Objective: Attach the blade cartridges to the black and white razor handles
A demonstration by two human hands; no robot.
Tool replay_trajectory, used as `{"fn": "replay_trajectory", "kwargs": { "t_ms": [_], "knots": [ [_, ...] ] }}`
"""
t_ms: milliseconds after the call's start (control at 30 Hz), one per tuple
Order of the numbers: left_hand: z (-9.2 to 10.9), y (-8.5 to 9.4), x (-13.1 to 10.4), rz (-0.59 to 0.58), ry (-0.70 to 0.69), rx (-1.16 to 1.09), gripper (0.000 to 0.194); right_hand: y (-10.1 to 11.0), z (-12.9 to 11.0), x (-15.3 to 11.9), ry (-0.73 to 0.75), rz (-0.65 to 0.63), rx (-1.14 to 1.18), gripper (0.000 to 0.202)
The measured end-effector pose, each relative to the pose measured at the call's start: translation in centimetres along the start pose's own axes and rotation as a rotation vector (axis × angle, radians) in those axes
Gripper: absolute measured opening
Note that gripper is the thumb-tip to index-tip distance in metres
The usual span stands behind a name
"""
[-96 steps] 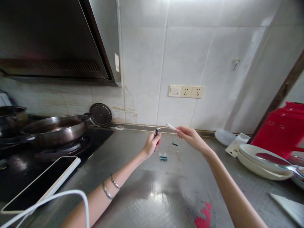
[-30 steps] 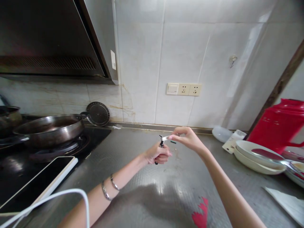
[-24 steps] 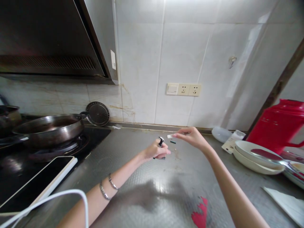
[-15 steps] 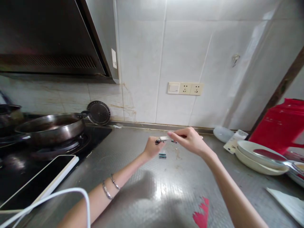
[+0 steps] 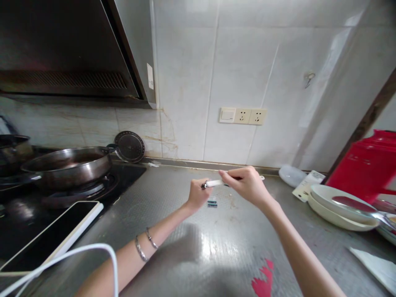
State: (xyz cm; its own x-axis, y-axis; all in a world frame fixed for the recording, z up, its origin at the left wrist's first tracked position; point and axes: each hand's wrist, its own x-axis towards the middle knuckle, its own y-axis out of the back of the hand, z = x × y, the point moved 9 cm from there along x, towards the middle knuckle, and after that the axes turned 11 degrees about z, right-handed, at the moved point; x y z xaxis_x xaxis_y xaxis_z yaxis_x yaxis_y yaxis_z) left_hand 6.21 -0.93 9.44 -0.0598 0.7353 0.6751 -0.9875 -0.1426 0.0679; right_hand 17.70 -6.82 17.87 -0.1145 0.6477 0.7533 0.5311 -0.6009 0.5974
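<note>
My left hand (image 5: 198, 194), two silver bracelets on its wrist, is closed around the dark, metallic-looking end of a slim white stick-like tool (image 5: 215, 182). The tool's kind is not clear. My right hand (image 5: 248, 182) pinches its white body farther right, and a rounded white tip sticks out beyond my fingers. Both hands are above the counter, near the wall. Just below them lie two small dark teal cylinders that look like batteries (image 5: 212, 203), side by side. My fingers hide part of the tool.
A steel pan (image 5: 68, 165) sits on the black stove at left, with a phone-like device (image 5: 52, 235) and white cable (image 5: 93, 247) nearer. Stacked plates (image 5: 340, 214) and a red jug (image 5: 361, 165) stand at right. A torn red patch (image 5: 262, 280) marks the front counter.
The view has shifted slightly. More of the tool's white body shows between my hands, and its dark end has tilted slightly downward. Both hands keep their hold.
</note>
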Motion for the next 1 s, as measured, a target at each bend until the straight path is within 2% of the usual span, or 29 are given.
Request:
{"fn": "replay_trajectory", "kwargs": {
  "t_ms": [100, 267, 333, 500, 567, 767, 867, 1000],
  "knots": [
    [0.3, -0.1, -0.2, -0.009, 0.024, -0.006, 0.030, -0.1, -0.9, -0.1, 0.044, 0.028, -0.026, 0.059],
    [0.7, 0.9, 0.4, 0.073, 0.057, 0.010, 0.036, 0.7, 3.1, 0.4, -0.031, 0.071, -0.040, 0.057],
    [0.7, 1.1, 0.5, 0.085, 0.067, 0.003, 0.035, 0.9, 3.6, 0.5, -0.055, 0.078, -0.025, 0.057],
    [0.6, 0.2, 0.1, 0.028, 0.069, -0.045, 0.030, 0.1, 0.2, 0.1, -0.021, 0.067, 0.057, 0.057],
    [0.9, 0.1, 0.0, 0.023, 0.045, -0.044, 0.031, -0.5, -0.3, -0.1, -0.013, 0.037, 0.088, 0.057],
    [0.7, 1.1, 0.6, 0.094, 0.103, -0.034, 0.034, -0.6, 4.2, 0.3, -0.079, 0.056, 0.036, 0.056],
    [0.2, 1.3, 0.9, 0.117, 0.139, -0.041, 0.033, -0.8, 5.3, 0.6, -0.148, 0.005, 0.108, 0.055],
    [-1.2, 1.2, 1.2, 0.167, 0.235, -0.088, 0.031, -2.4, 3.5, -0.1, -0.295, -0.180, 0.459, 0.048]
  ]
}}
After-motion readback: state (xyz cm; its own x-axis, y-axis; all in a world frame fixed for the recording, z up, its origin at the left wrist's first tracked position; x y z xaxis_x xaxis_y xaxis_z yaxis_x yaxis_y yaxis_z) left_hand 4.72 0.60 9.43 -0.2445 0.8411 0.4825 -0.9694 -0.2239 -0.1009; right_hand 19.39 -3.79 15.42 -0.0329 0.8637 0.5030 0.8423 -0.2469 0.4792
